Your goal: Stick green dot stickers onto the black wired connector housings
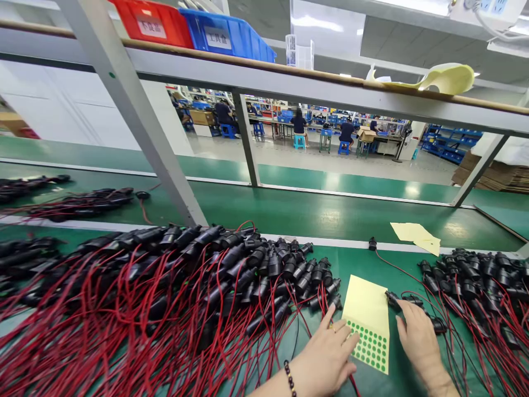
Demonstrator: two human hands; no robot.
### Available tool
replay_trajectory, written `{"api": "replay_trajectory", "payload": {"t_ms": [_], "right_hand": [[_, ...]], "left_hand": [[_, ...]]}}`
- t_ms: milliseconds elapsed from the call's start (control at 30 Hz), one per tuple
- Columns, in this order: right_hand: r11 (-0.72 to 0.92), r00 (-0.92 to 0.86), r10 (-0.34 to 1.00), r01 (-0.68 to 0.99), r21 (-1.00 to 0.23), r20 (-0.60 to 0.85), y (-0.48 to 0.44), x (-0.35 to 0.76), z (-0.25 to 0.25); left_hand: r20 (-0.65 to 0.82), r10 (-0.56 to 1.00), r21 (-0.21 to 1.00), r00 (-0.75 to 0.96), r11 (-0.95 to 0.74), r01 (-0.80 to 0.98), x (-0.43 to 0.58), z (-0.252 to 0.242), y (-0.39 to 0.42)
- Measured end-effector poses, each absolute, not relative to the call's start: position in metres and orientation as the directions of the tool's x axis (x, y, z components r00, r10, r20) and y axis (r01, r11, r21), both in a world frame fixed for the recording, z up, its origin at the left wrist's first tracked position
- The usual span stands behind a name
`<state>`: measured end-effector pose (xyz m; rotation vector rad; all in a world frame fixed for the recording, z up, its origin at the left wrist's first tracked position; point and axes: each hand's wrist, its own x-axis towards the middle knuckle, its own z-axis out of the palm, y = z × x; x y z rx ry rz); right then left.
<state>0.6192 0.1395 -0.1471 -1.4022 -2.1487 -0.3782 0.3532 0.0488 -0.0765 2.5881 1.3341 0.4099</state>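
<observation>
A pale yellow sheet of round green stickers (369, 344) lies on the green bench between my hands, with a blank yellow part above the dots. My left hand (324, 355) is stretched over the sheet's left edge with its fingers apart. Its index fingertip is close to the black cylindrical parts of the big pile (231, 259). At the sheet's right side my right hand (419, 336) has thumb and fingers round the near end of a black cylindrical part (392, 299). Its grip is partly hidden. Other black parts lie behind and beside that hand.
A second pile of black parts with red wires (471, 275) lies to the right. Behind it are loose yellow sheets (413, 232) and a single black part (372, 243). Grey shelf posts (247, 138) rise behind the bench, under red (152, 25) and blue bins (227, 34).
</observation>
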Motion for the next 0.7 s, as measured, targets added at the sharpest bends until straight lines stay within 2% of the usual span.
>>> {"api": "replay_trajectory", "payload": {"t_ms": [200,367,433,500,567,633,667,700], "right_hand": [[0.339,-0.293,0.8,0.941,0.009,0.524,0.16,0.609,-0.147],[0.308,-0.244,0.819,0.951,-0.038,0.52,0.161,0.613,-0.143],[0.302,-0.22,0.823,0.95,-0.075,0.524,0.153,0.615,-0.14],[0.345,-0.193,0.846,0.909,-0.234,0.496,0.137,0.612,-0.139],[0.393,-0.164,0.888,0.755,-0.526,0.429,0.112,0.6,-0.144],[0.364,-0.122,0.927,0.523,-0.771,0.355,0.081,0.579,-0.155],[0.323,-0.092,0.944,0.44,-0.838,0.316,0.066,0.567,-0.162],[0.28,-0.067,0.959,0.393,-0.876,0.277,0.051,0.555,-0.169]], "left_hand": [[0.124,0.885,0.248,0.448,-0.465,0.85,0.34,-0.086,0.045],[0.071,0.925,0.162,0.374,-0.38,0.91,0.324,-0.091,0.043],[0.087,0.938,0.201,0.334,-0.345,0.917,0.321,-0.091,0.043],[0.122,0.952,0.364,0.282,-0.308,0.879,0.324,-0.091,0.041],[0.135,0.967,0.631,0.215,-0.251,0.734,0.334,-0.094,0.039],[0.079,0.973,0.901,0.218,-0.163,0.403,0.35,-0.105,0.037],[0.04,0.963,0.978,0.267,-0.092,0.186,0.36,-0.113,0.036],[0.013,0.943,0.999,0.332,-0.003,-0.032,0.369,-0.123,0.035]]}}
